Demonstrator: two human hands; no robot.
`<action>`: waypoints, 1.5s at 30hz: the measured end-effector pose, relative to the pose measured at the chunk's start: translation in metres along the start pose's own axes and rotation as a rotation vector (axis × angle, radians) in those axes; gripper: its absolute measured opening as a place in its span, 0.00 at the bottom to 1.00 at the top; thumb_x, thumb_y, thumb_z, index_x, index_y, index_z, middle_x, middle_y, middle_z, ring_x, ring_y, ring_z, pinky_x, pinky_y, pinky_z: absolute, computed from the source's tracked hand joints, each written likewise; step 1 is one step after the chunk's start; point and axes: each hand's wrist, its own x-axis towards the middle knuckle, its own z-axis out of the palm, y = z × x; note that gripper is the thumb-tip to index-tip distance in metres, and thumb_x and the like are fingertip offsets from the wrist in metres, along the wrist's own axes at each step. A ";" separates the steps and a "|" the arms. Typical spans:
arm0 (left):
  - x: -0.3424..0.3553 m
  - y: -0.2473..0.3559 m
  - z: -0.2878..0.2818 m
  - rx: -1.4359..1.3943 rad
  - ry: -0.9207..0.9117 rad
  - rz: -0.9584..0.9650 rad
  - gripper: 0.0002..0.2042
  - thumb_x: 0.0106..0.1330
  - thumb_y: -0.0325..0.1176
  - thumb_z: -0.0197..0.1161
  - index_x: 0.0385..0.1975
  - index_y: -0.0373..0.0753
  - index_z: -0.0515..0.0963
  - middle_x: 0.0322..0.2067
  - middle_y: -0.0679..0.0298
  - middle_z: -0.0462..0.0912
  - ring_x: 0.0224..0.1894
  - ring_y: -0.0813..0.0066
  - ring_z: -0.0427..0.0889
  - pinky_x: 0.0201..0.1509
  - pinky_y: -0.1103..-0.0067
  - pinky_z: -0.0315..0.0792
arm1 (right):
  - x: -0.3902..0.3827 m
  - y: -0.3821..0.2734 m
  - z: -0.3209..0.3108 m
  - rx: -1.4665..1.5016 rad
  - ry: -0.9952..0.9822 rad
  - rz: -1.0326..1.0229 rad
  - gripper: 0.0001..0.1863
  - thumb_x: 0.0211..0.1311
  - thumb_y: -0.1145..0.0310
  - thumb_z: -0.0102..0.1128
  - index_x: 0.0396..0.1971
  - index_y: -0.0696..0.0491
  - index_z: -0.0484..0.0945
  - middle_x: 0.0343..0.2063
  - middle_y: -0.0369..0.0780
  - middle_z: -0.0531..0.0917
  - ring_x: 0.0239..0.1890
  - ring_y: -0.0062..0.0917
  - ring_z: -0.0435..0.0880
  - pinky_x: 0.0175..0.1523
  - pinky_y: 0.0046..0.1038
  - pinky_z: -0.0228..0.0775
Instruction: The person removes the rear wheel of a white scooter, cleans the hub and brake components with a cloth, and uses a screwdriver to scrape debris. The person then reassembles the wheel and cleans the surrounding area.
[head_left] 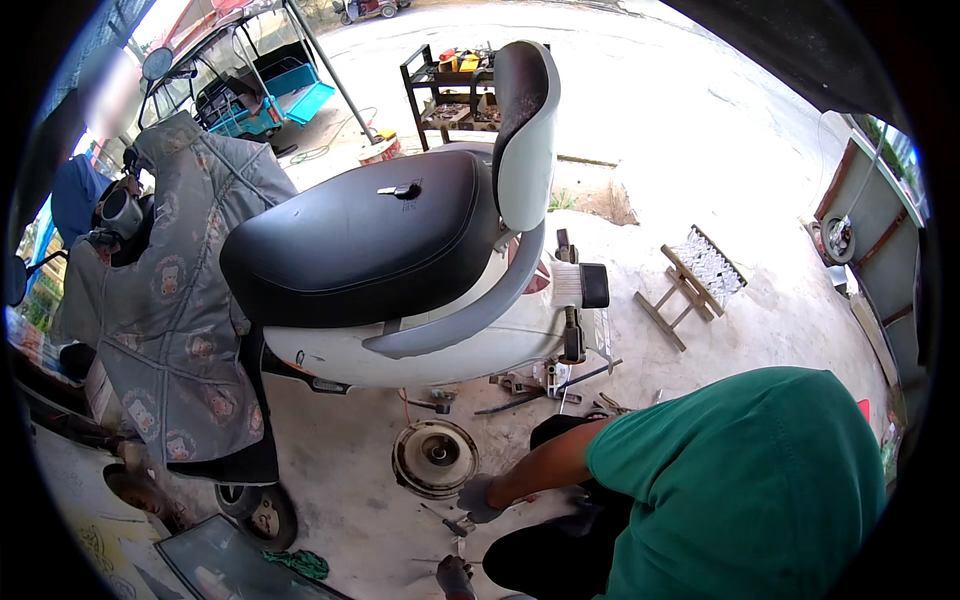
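Neither my left hand nor my right hand shows in the head view. Below the middle, a person in a green shirt (740, 480) bends low beside a white scooter (410, 370). That person's gloved hand (480, 497) reaches down next to a round, pale wheel hub (435, 458) on the floor. A second gloved hand (455, 576), seemingly the same person's, is near the lower edge by some small tools. Whether these hands hold anything I cannot make out. A key (402, 190) lies on the scooter's black seat (350, 240).
A grey patterned cover (190, 280) drapes the scooter's front. Tyres (268, 518) and a green cloth (305, 565) lie lower left. A low folding stool (692, 285) stands right, a black tool rack (450, 95) behind. Tools (545, 385) lie below the scooter's rear.
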 end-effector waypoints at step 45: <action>-0.396 0.295 0.119 0.571 -0.162 -0.265 0.16 0.68 0.32 0.59 0.54 0.35 0.73 0.36 0.54 0.84 0.34 0.62 0.85 0.33 0.69 0.78 | -0.721 0.073 0.071 1.090 0.269 1.429 0.26 0.61 0.49 0.50 0.43 0.56 0.86 0.45 0.51 0.86 0.50 0.46 0.83 0.55 0.42 0.73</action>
